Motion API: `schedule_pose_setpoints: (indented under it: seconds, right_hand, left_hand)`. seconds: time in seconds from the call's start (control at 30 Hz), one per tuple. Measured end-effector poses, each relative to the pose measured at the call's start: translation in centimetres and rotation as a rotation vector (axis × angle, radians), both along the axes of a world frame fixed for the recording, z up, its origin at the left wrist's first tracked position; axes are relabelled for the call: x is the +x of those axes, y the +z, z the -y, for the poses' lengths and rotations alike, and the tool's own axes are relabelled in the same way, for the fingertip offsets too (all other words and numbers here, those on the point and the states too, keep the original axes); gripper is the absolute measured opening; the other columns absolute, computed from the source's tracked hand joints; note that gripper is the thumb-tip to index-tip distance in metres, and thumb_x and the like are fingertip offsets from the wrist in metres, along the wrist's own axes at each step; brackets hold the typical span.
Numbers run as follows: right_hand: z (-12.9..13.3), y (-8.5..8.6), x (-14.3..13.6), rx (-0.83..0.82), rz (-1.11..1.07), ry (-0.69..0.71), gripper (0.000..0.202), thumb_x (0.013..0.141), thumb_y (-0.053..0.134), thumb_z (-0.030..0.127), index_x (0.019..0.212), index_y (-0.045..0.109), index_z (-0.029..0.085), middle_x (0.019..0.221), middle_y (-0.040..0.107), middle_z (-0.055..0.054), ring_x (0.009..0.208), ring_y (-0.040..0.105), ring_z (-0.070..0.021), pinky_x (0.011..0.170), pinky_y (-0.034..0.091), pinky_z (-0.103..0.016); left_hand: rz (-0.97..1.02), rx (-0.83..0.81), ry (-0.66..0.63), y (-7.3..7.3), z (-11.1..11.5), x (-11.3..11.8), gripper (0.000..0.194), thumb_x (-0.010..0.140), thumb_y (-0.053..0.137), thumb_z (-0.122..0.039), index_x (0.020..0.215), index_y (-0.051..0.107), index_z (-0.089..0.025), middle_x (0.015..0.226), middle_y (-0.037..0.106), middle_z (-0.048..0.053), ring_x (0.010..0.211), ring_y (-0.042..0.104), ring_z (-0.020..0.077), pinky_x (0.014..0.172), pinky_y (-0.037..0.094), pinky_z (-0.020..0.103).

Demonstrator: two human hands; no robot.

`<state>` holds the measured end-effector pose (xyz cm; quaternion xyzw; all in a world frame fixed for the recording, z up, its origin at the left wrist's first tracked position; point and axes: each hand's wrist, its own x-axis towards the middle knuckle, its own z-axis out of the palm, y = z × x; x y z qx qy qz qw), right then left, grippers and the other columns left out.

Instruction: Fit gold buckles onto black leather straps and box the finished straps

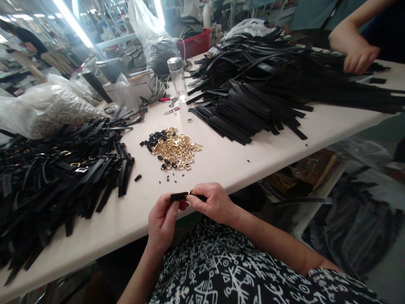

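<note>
My left hand (163,219) pinches one end of a short black strap (178,196) near the table's front edge. Close beside it, my right hand (215,202) grips the strap's other part, where a small gold-coloured piece shows between the fingers. Behind both hands lies a pile of gold buckles (177,148), with small black loops (155,138) mixed in along its left side. Strips with buckles on them form a big dark heap (95,169) at the left. Loose black straps (247,105) are stacked at the back right.
On the table (215,164), a glass bottle (179,80) stands behind the buckles, near red-handled tools (171,110). Plastic bags (47,105) lie at the left and a red basket (194,43) sits at the back. Another person's hand (360,59) rests near the far-right straps.
</note>
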<state>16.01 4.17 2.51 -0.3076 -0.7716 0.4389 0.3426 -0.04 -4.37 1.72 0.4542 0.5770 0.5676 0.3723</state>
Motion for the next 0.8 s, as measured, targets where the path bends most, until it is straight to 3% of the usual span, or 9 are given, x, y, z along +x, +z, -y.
schedule_pose_setpoints:
  seconds: [0.13, 0.27, 0.33, 0.63, 0.8]
  right_hand:
    - [-0.3, 0.6, 0.5, -0.013, 0.027, 0.101, 0.029, 0.084, 0.062, 0.024, 0.057, 0.056, 0.015, 0.053, 0.047, 0.005, 0.051, 0.042, -0.0073, 0.051, 0.028, -0.022]
    - [-0.3, 1.2, 0.9, -0.001, 0.059, 0.227, 0.020, 0.087, 0.061, 0.023, 0.071, 0.069, 0.017, 0.060, 0.060, 0.003, 0.056, 0.051, -0.0090, 0.055, 0.033, -0.023]
    - [-0.3, 1.4, 1.0, 0.041, 0.099, 0.257, 0.019, 0.089, 0.060, 0.024, 0.075, 0.071, 0.018, 0.064, 0.064, 0.001, 0.059, 0.053, -0.0102, 0.057, 0.035, -0.024]
    - [-2.4, 1.6, 1.2, 0.311, 0.306, 0.269, 0.030, 0.092, 0.061, 0.036, 0.069, 0.062, 0.017, 0.062, 0.060, 0.000, 0.058, 0.047, -0.0115, 0.055, 0.027, -0.026]
    - [-3.9, 2.0, 0.8, 0.553, 0.430, 0.213, 0.032, 0.092, 0.062, 0.039, 0.069, 0.062, 0.018, 0.070, 0.064, -0.003, 0.061, 0.050, -0.0140, 0.057, 0.030, -0.029]
  left_hand:
    - [0.193, -0.120, -0.146, 0.1, -0.1, -1.1, 0.017, 0.087, 0.068, -0.036, 0.091, 0.068, -0.019, 0.073, 0.069, 0.001, 0.066, 0.064, 0.0134, 0.067, 0.053, 0.025]
    - [0.246, -0.292, -0.270, 1.1, -0.4, -1.6, 0.035, 0.083, 0.074, -0.035, 0.115, 0.068, -0.023, 0.092, 0.074, 0.005, 0.075, 0.067, 0.0163, 0.072, 0.055, 0.028]
    - [0.239, -0.327, -0.323, 1.5, -0.5, -1.8, 0.036, 0.082, 0.074, -0.036, 0.115, 0.070, -0.022, 0.092, 0.074, 0.006, 0.079, 0.068, 0.0181, 0.075, 0.055, 0.029]
    - [0.194, -0.312, -0.170, 1.9, -1.2, -2.2, 0.023, 0.071, 0.081, -0.033, 0.084, 0.072, -0.017, 0.071, 0.069, 0.001, 0.062, 0.061, 0.0122, 0.061, 0.050, 0.022]
    - [0.041, -0.359, -0.208, 2.2, -2.2, -2.3, 0.018, 0.068, 0.079, -0.030, 0.077, 0.073, -0.015, 0.063, 0.065, 0.000, 0.057, 0.055, 0.0109, 0.055, 0.044, 0.021]
